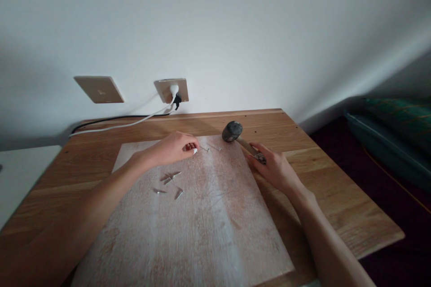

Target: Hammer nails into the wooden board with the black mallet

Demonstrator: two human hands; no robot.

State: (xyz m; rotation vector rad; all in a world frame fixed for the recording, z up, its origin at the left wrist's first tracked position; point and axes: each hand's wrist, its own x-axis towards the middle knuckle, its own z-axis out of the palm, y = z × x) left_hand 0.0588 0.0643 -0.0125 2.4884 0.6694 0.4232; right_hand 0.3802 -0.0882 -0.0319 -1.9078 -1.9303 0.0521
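Note:
My right hand (276, 168) is wrapped round the handle of a mallet (232, 131) with a dark, rounded head. The head hovers or rests near the far right corner of a pale, worn board (202, 224); I cannot tell if it touches. My left hand (173, 149) is closed in a pinch over the board's far part, with something white and small at the fingertips that I cannot make out. Just right of these fingers a small metal fastener (208, 150) stands in the board, and another fastener (220, 148) is beside it. Several loose metal fasteners (170, 177) lie nearer me.
The board lies on a wooden tabletop (336, 197) against a white wall. A white cable (134, 123) and a black one run along the back left to a wall socket (166, 91). Cushions (387, 143) are at the right, a white surface (23, 175) at the left.

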